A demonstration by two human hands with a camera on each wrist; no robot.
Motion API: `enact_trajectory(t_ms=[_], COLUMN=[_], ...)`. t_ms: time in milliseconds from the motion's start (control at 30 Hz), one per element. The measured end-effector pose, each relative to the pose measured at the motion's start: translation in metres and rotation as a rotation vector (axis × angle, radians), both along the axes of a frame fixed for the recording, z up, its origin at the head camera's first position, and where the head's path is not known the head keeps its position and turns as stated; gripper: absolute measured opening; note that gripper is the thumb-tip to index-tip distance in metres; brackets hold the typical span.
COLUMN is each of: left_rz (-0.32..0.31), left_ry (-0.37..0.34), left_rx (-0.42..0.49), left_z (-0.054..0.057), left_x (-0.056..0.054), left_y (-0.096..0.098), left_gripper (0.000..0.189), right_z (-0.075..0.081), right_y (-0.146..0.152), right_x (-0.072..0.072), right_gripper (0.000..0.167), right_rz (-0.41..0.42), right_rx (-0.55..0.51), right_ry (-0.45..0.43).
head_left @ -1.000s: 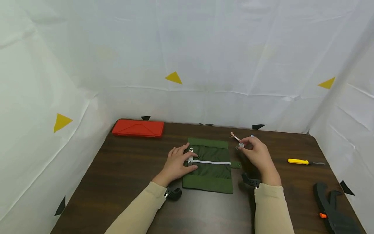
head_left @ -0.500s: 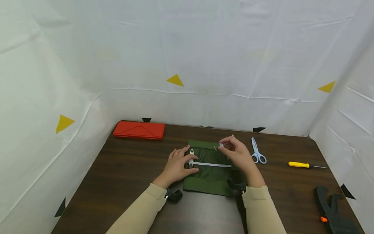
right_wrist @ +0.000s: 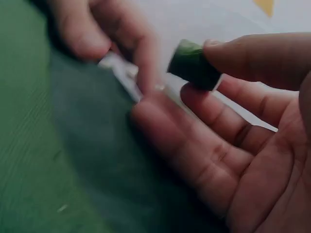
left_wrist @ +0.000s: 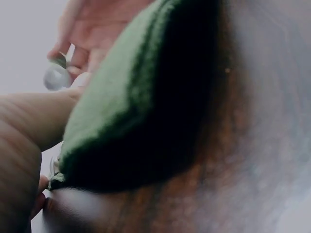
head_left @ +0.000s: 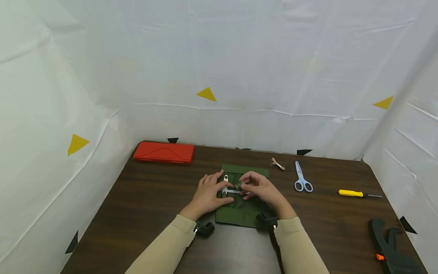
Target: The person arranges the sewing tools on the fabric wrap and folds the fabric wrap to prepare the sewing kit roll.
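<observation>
A green fabric tool roll (head_left: 236, 217) lies unfolded on the table, with a white elastic strip (head_left: 233, 191) across it. Tucked under the strip's left end is a small silver metal tool (head_left: 226, 178) with a hole in its end. My left hand (head_left: 207, 194) rests on the roll's left side, thumb and index finger spread on either side of the strip. Over the middle of the roll, my right hand (head_left: 261, 190) pinches a spool of green thread (right_wrist: 193, 65) between thumb and fingers. One clear round end of the spool shows in the left wrist view.
Back left lies a red case (head_left: 164, 152). Right of the roll are a small pinkish item (head_left: 278, 164), light blue scissors (head_left: 301, 179) and a yellow-handled screwdriver (head_left: 352, 193). A black clamp (head_left: 390, 247) lies at the front right. White sheeting (head_left: 239, 76) surrounds the table.
My right hand has carried the spool leftward from beside the pinkish item to over the roll's middle, uncovering the scissors and the pinkish item. My left hand has stayed in place.
</observation>
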State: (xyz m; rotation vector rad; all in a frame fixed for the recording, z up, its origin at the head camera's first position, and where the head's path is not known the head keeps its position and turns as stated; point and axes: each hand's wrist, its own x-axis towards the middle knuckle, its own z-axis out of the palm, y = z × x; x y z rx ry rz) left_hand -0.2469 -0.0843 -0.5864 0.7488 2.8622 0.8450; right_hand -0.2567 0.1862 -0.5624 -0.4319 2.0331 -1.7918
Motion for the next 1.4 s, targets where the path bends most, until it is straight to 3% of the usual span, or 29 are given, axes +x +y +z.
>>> enact_trajectory(t_ms=[200,600,900,1400], left_rz=[-0.019,-0.005,0.028,0.028], left_ry=[0.004,0.029,-0.003,-0.028], left_rx=[0.002,0.003,0.001,0.039], left_z=[-0.0015,0.0037,0.0044,0.0083], left_x=[-0.0027,-0.0059,-0.0039,0.0007], left_y=[-0.0003,0.0006,0.0046,0.0039], left_gripper=[0.039,0.027,0.024,0.018], right_z=[-0.0076,-0.0034,-0.0036,-0.008], right_y=[-0.0042,-0.0084,-0.0072,-0.0096], right_x=[0.0002,-0.0056,-0.0034,-0.0012], right_gripper=[0.035,0.035,0.032,0.029], right_rz=[-0.036,-0.06,-0.039,-0.05], right_rx=[0.037,0.061,0.126,0.126], right_ry=[0.022,0.019,0.041,0.059])
